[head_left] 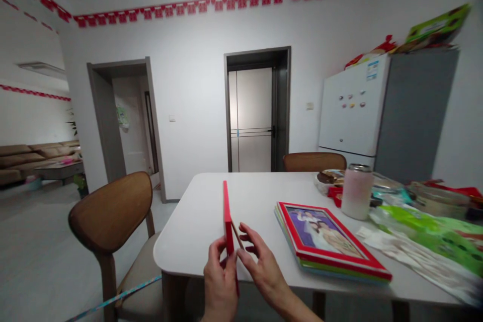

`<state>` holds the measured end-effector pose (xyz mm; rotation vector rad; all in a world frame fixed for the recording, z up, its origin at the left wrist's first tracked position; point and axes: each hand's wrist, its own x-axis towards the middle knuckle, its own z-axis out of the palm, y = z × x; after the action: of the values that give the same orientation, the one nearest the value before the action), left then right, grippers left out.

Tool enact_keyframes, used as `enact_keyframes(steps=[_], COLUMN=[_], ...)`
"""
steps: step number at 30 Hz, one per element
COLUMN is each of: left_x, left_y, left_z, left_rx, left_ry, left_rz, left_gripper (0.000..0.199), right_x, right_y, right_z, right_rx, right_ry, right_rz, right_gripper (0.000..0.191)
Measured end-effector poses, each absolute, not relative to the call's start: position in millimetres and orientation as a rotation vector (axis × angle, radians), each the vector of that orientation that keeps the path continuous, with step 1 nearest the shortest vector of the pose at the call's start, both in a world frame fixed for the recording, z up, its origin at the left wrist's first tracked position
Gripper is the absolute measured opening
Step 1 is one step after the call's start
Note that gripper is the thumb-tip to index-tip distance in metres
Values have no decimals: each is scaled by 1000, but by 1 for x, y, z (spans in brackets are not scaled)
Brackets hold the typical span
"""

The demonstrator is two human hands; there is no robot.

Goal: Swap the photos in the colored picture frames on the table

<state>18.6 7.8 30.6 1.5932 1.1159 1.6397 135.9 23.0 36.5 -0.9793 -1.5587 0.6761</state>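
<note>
A red picture frame (227, 211) stands upright and edge-on to me above the front of the white table, so its picture side is hidden. My left hand (221, 276) grips its lower part, thumb and fingers wrapped round it. A thin brown flap (237, 235) slants out from the frame's right side. At this flap, my right hand (260, 264) has its thumb near the lower end and its curved fingers along the outer side. To the right lies a stack of picture frames, the top frame (302, 250) red with a photo of people in it.
A pink-white bottle (356, 192), a green plastic package (433, 231) and a white cloth (407, 256) are on the right of the table (188, 226). One wooden chair (113, 211) stands at left, another chair (315, 162) behind. A fridge (350, 105) is at back right.
</note>
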Motion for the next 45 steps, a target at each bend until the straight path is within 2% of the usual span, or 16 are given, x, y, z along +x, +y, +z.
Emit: enact_keyframes(steps=[4, 7, 13, 22, 28, 33, 37, 41, 45], left_x=[6, -10, -29, -25, -29, -24, -22, -24, -25], left_y=[15, 20, 12, 6, 16, 23, 21, 20, 20], left_z=[11, -4, -15, -37, -15, 4, 7, 6, 7], left_rx=[1181, 1138, 1478, 1930, 2248, 2302, 2235, 2224, 2228], left_ry=[1013, 1016, 1366, 1686, 1525, 1365, 1456, 1441, 1408], left_rz=[1705, 1671, 1399, 1124, 948, 755, 706, 689, 727], left_gripper=[61, 69, 63, 54, 49, 30, 35, 39, 37], right_x=[133, 139, 148, 158, 159, 154, 145, 154, 176], right_y=[16, 10, 7, 2, 25, 47, 50, 56, 74], right_z=[32, 22, 8, 5, 25, 31, 25, 24, 26], right_rx=[-983, -1011, -1070, -1118, -1117, -1177, -1238, -1300, -1615], right_ry=[-1888, -2052, -2236, -2352, -2397, -2469, -2406, -2303, -2187], right_rz=[467, 386, 214, 160, 264, 323, 314, 277, 100], right_gripper=[33, 29, 32, 34, 26, 21, 17, 24, 23])
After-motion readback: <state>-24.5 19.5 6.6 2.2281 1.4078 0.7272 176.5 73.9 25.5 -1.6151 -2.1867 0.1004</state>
